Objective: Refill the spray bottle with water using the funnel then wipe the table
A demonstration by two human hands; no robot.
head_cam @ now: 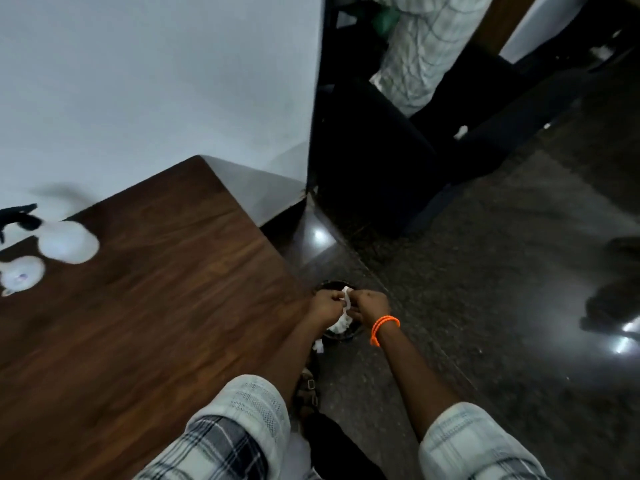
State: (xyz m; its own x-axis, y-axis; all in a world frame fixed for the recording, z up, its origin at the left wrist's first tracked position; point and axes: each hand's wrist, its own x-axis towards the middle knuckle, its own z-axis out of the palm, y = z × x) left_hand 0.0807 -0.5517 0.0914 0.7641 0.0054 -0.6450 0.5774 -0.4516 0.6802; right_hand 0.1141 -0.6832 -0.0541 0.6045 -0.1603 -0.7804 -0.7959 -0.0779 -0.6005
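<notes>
A crumpled white tissue [346, 303] is pinched between the left hand [327, 304] and right hand [371, 304], each grip closed on it, directly over a dark bin [341, 332] on the floor just right of the worktop [156, 289]. That placement suggests wringing or discarding after wiping. The spray bottle [65, 241], blurred, stands at the worktop's far left, beside what may be the funnel [21, 275].

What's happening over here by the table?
A person stands at the edge of a wooden table, both hands out over a small dark bin on the floor. The left hand and right hand pinch a crumpled white tissue between them. A white spray bottle sits blurred at the table's far left.
</notes>
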